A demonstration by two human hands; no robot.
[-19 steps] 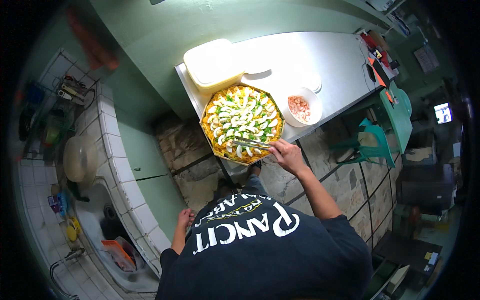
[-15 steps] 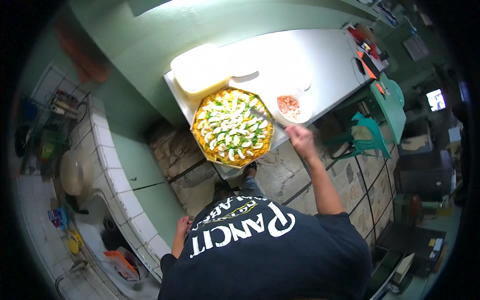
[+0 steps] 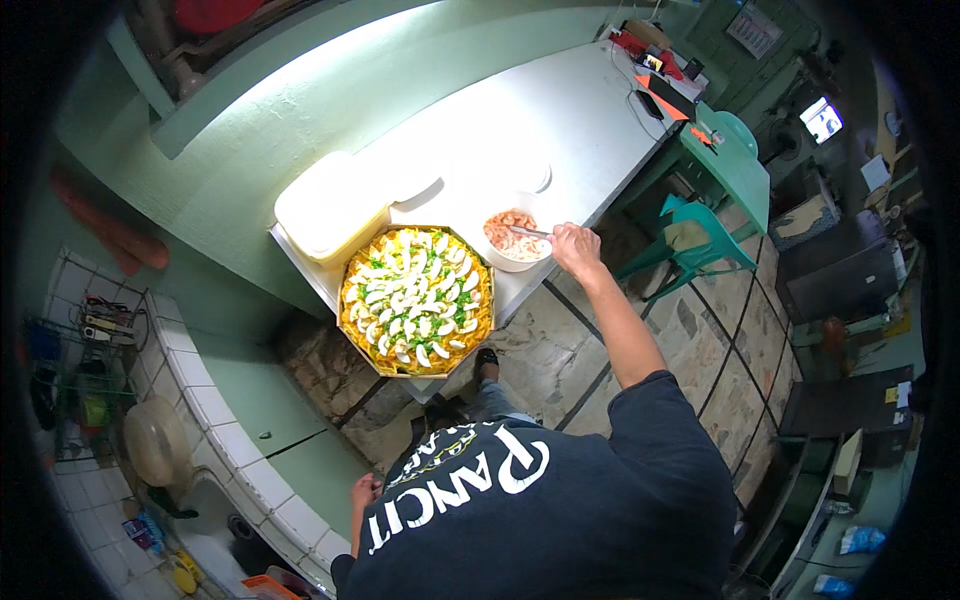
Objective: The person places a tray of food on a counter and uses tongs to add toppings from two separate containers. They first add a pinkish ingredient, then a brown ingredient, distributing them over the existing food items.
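Head view showed a lidded tub (image 3: 335, 212) and noodle tray (image 3: 415, 376) left of the shrimp bowl (image 3: 517, 265) on the worktop (image 3: 565, 110). Outstretched, the right hand (image 3: 577, 247) gripped tongs (image 3: 532, 232) over the bowl; the left hand (image 3: 366, 491) hung low, grip unclear.

One octagonal tray (image 3: 415, 376), shallow, set flat, filled to the edges with orange-yellow noodles (image 3: 356, 338); white crescent slices (image 3: 424, 326) cover most of the top, chopped greens (image 3: 434, 268) scattered between them, with a band of noodles left uncovered around the border. One round white bowl (image 3: 516, 266), upright, just to the right of the tray, containing a heap of small pink shrimp (image 3: 505, 240). One pair of slim metal tongs (image 3: 531, 232), held aslant across the bowl's rim, tips at the shrimp, whether gripping any too small to tell.
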